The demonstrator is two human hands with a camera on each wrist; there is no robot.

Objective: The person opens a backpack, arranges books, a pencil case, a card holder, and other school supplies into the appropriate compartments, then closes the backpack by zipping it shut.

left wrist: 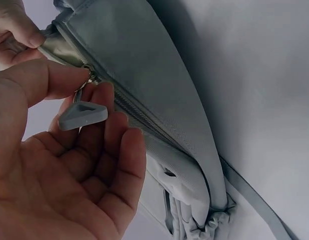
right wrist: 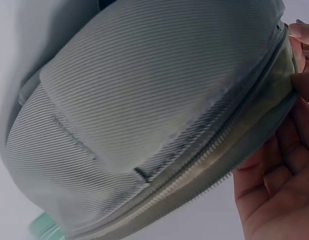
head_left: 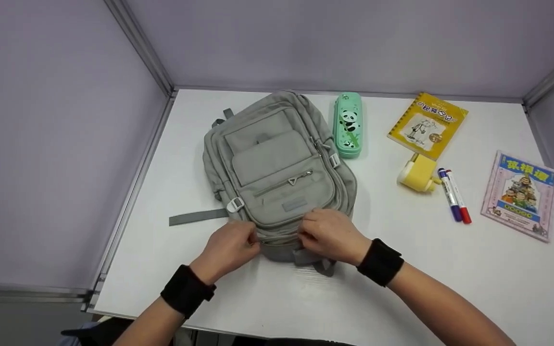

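A grey backpack (head_left: pixel 277 158) lies front side up on the white table, its base toward the person. At its near end, my left hand (left wrist: pixel 69 165) pinches a zipper slider between thumb and forefinger, and the grey triangular zipper pull (left wrist: pixel 84 115) hangs over the fingers. The zipper (right wrist: pixel 214 142) is parted along the side seen in the right wrist view, showing pale lining. My right hand (right wrist: pixel 274 185) grips the edge of the opening, thumb over the fabric and fingers beneath. From above, both hands are at the near edge, right hand (head_left: pixel 332 235) beside the left.
A green panda pencil case (head_left: pixel 348 125) lies right of the backpack. Further right are a yellow book (head_left: pixel 428 125), a yellow-and-white object (head_left: pixel 420 174), blue and red markers (head_left: pixel 455 196) and a pink-bordered book (head_left: pixel 521 196). A strap (head_left: pixel 197 217) extends left. Panels enclose the table's back and sides.
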